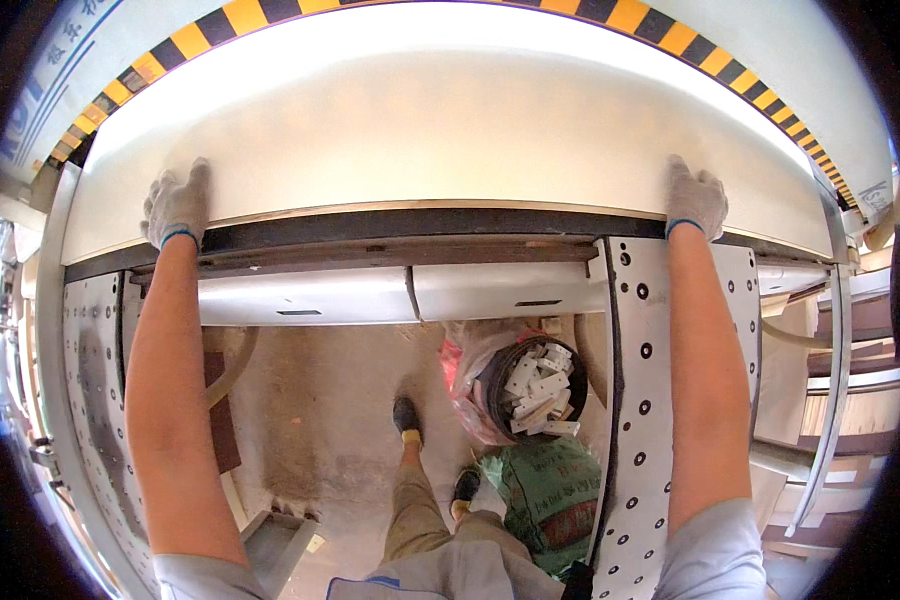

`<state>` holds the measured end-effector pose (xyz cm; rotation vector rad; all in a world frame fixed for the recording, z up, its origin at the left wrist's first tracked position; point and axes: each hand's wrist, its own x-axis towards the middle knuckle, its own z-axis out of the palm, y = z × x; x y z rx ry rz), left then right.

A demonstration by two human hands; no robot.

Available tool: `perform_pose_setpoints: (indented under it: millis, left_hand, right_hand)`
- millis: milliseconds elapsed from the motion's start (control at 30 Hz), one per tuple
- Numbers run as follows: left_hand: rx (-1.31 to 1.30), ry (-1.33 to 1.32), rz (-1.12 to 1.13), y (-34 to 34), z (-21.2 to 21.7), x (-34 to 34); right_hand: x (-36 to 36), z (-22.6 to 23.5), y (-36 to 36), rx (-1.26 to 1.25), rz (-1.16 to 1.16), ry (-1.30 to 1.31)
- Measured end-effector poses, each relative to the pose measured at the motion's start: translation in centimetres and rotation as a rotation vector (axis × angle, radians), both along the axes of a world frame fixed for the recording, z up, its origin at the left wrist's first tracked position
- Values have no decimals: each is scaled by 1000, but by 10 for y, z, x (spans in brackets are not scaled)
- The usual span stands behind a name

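One panel [440, 140], long axis left to right, lies to the far side; left hand [179, 205] and right hand [699, 203], wide apart, touch its near edge equally; clamping cannot be told.

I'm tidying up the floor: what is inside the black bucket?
The bucket holds a jumbled heap of pale, flat pieces. Its bottom, and whatever lies beneath the top pieces, is covered.

Free room across the board [420, 140] — striped beam [678, 40] blocks far side.
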<state>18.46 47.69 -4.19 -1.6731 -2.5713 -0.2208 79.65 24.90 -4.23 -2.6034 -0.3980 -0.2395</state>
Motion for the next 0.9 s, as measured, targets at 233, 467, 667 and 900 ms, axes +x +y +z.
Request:
perform_pose_setpoints:
  millis: [233, 467, 667, 900]
  left_hand:
    - [7, 35, 10, 12, -2, 4]
    - [12, 64, -6, 19, -8, -2]
    - [40, 90, -95, 50, -34, -44]
    - [40, 81, -87, 68, -45, -52]
  right_hand:
    - [9, -2, 8, 15, 5, 13]
    - [1, -3, 6, 24, 40, -85]
    - [-2, 1, 16, 11, -6, -46]
    - [-5, -1, 11, 92, -2, -19]
